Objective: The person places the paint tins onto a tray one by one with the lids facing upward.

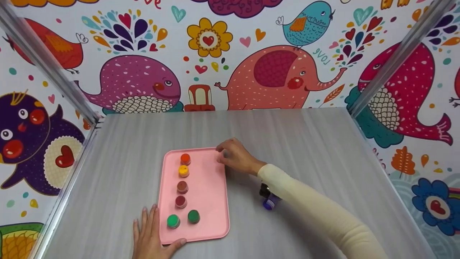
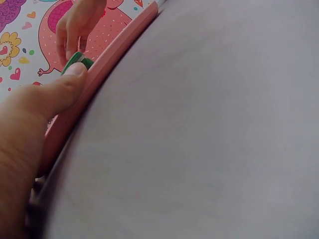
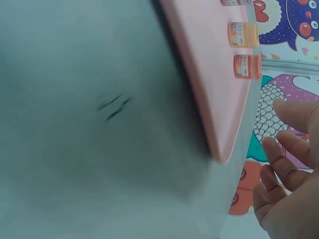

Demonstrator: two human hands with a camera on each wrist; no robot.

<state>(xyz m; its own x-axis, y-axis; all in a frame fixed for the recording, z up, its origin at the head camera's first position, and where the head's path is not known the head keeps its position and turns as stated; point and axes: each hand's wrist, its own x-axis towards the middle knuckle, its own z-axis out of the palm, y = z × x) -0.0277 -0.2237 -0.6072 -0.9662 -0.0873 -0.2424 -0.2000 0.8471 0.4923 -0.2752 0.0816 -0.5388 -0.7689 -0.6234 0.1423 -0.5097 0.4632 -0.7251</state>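
Note:
A pink tray (image 1: 210, 187) holds small paint jars in a column: orange (image 1: 185, 158), yellow (image 1: 183, 171), brown (image 1: 182, 186) and dark red (image 1: 180, 201). A light green jar (image 1: 173, 221) and a dark green jar (image 1: 193, 216) stand side by side at its near end. My left hand (image 1: 149, 230) rests at the tray's near left corner, fingers straight along the side, thumb over the near rim. Over the far right corner, my right hand (image 1: 235, 156) has loosely bent fingers; in the right wrist view nothing shows between thumb and fingers (image 3: 283, 167).
Right of the tray, a blue-purple jar (image 1: 269, 203) and a black jar (image 1: 265, 190) lie close together, partly covered by the right sleeve (image 1: 316, 205). Metal posts (image 1: 399, 61) and a cartoon-printed wall (image 1: 205, 72) bound the grey table (image 1: 118, 172).

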